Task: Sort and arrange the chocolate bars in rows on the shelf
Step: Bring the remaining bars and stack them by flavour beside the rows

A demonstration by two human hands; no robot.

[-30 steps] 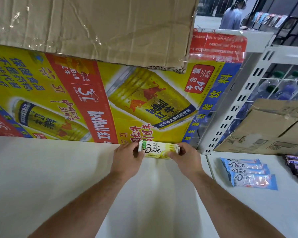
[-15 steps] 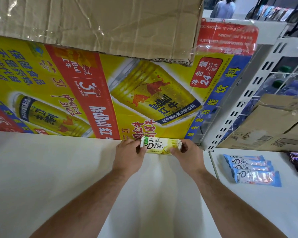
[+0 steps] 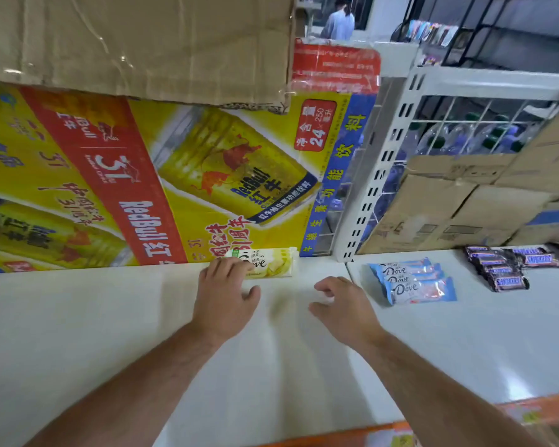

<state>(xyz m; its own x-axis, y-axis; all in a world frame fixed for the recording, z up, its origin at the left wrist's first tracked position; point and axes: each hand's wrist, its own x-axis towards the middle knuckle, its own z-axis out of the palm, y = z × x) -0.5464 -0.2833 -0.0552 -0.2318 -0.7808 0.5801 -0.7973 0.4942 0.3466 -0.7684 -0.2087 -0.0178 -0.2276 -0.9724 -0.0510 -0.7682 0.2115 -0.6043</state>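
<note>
Head view, frame centre: my left hand (image 3: 223, 296) lays flat fingers on the yellow Dove bar (image 3: 273, 263) against the Red Bull carton (image 3: 142, 175), my right hand (image 3: 346, 308) is loose and empty, so I'd nudge the bar square.

The white shelf (image 3: 110, 317) is made of two flat panels meeting at a seam (image 3: 350, 269) that runs from back to front. On the left panel a large Red Bull carton (image 3: 142, 188) stands along the back, and a yellow Dove bar (image 3: 275, 264) lies flat just in front of it, touching its base. On the right panel, three blue Dove bars (image 3: 413, 282) lie overlapped in a short row near the seam. Dark Snickers bars (image 3: 507, 266) lie in a cluster further right. Plain cardboard boxes (image 3: 449, 214) stand behind them at the back
</note>
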